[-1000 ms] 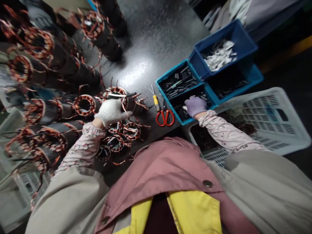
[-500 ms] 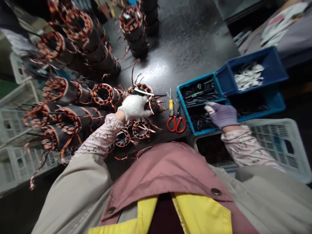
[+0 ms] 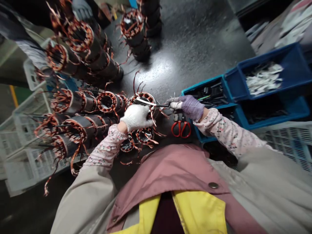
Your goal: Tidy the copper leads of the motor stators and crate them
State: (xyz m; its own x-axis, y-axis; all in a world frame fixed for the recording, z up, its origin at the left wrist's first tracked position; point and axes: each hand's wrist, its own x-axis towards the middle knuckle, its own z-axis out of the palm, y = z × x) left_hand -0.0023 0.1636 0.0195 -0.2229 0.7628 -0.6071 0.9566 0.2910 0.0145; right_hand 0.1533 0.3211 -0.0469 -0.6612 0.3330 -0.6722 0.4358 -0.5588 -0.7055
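My left hand (image 3: 136,117), in a white glove, is closed on the near side of a copper-wound stator (image 3: 145,97) with loose wire ends. A white sleeve with a black tube (image 3: 162,105) at its end points right from the stator. My right hand (image 3: 188,106), in a purple glove, has its fingertips pinched at the tip of that black tube; whether a further small piece is between them is hidden. Red-handled scissors (image 3: 180,129) lie just below my right hand.
Several stators (image 3: 80,128) lie stacked at left; others stand at the back. Blue bins (image 3: 235,113) at right hold black tubes and white pieces (image 3: 264,79). Pale crates (image 3: 26,152) flank the table (image 3: 195,42). Another person's sleeve (image 3: 32,53) is at upper left.
My right hand has moved left from the blue bin to the black tube's tip by the stator. My left hand stays on the stator. The view has shifted slightly.
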